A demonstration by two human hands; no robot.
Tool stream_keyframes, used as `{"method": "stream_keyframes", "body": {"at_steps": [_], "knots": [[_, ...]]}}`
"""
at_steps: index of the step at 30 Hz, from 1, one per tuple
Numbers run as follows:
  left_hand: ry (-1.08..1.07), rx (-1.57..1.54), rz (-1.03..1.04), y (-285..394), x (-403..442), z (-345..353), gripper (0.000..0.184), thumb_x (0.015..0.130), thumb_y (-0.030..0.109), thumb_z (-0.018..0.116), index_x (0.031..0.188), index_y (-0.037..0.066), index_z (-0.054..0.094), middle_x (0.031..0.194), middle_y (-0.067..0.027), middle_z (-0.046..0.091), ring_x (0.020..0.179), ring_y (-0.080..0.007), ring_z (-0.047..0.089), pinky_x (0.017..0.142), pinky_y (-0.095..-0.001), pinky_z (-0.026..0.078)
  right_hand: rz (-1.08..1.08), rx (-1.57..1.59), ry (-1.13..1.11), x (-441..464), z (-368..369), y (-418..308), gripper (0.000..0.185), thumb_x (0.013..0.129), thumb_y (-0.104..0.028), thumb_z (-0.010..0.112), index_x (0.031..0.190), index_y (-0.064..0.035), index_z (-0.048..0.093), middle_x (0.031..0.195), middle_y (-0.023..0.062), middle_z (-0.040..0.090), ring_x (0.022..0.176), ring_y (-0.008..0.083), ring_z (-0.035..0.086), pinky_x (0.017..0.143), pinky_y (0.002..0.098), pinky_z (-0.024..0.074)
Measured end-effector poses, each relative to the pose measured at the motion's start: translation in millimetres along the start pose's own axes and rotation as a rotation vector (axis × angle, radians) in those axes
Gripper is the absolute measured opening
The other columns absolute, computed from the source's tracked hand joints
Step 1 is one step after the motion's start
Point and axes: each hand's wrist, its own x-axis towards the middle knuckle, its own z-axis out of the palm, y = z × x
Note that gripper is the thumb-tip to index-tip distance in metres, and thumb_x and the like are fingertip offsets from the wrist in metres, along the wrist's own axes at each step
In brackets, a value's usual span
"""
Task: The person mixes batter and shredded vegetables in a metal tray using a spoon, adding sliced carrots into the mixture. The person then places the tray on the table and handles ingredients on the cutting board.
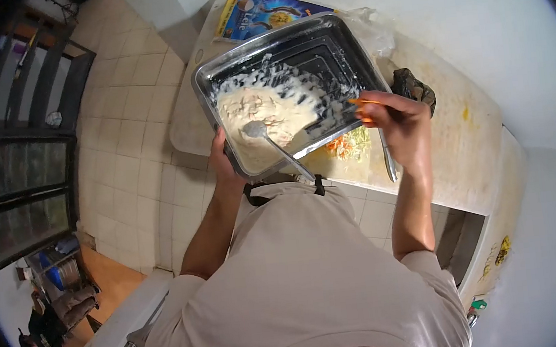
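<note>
My left hand (224, 160) grips the near-left edge of a rectangular metal tray (318, 44), which is held at a tilt. Creamy, lumpy batter (268, 110) lies pooled on the left side of the tray, with white smears across the middle. A metal spoon (275, 145) rests in the batter, its handle over the near rim. Over the tray's right rim, my right hand (403, 123) pinches thin orange shreds (365, 111) that look like carrot. Beneath that hand lie shredded carrot and pale green vegetable (349, 144). A knife (388, 158) is close by, partly hidden.
The tray is above a worn counter (457, 134) along the wall. Behind it are a blue and yellow packet (268, 12), clear plastic (371, 28) and a dark plastic bag (413, 88). A person (42, 327) is far off at lower left. Shelving (30, 71) stands upper left.
</note>
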Motion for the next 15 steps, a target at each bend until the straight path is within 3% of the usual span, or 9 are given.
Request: {"method": "stream_keyframes", "body": {"at_steps": [6, 7, 10, 13, 15], "knots": [[0.014, -0.011, -0.031, 0, 2, -3, 0.052, 0.104, 0.033, 0.043, 0.143, 0.000, 0.047, 0.136, -0.0165, 0.059, 0.119, -0.0297, 0.062, 0.102, -0.0439, 0.051, -0.223, -0.420, -0.309, 23, 58, 0, 0.022, 0.088, 0.010, 0.064, 0.107, 0.0045, 0.073, 0.097, 0.0171, 0.076, 0.085, 0.0209, 0.076, 0.079, 0.0294, 0.0590], [-0.010, -0.025, -0.029, 1, 1, 0, 0.051, 0.104, 0.033, 0.042, 0.143, 0.000, 0.047, 0.136, -0.0169, 0.059, 0.118, -0.0300, 0.063, 0.102, -0.0441, 0.051, -0.223, -0.392, -0.322, 27, 62, 7, 0.023, 0.084, 0.008, 0.068, 0.106, 0.0024, 0.074, 0.096, 0.0205, 0.075, 0.084, 0.0301, 0.076, 0.074, 0.0353, 0.0587], [-0.027, -0.021, 0.000, -5, 1, -4, 0.052, 0.104, 0.032, 0.041, 0.143, -0.001, 0.046, 0.136, -0.0182, 0.059, 0.117, -0.0304, 0.063, 0.102, -0.0440, 0.051, -0.222, -0.468, -0.389, 31, 64, 6, 0.024, 0.085, 0.006, 0.068, 0.107, 0.0024, 0.074, 0.095, 0.0221, 0.074, 0.084, 0.0334, 0.074, 0.074, 0.0381, 0.0573], [-0.031, 0.005, 0.023, -9, 1, -8, 0.053, 0.104, 0.033, 0.041, 0.143, -0.001, 0.046, 0.136, -0.0186, 0.059, 0.118, -0.0304, 0.063, 0.102, -0.0438, 0.051, -0.277, -0.570, -0.433, 35, 62, 11, 0.027, 0.088, 0.012, 0.058, 0.110, 0.0039, 0.072, 0.096, 0.0192, 0.076, 0.086, 0.0258, 0.076, 0.076, 0.0316, 0.0578], [-0.019, -0.010, 0.018, -11, 1, -5, 0.054, 0.103, 0.034, 0.042, 0.144, -0.001, 0.046, 0.136, -0.0187, 0.059, 0.119, -0.0303, 0.062, 0.102, -0.0436, 0.051, -0.327, -0.580, -0.430, 37, 63, 10, 0.025, 0.088, 0.009, 0.060, 0.110, 0.0039, 0.072, 0.092, 0.0193, 0.075, 0.080, 0.0245, 0.076, 0.072, 0.0315, 0.0570]]}}
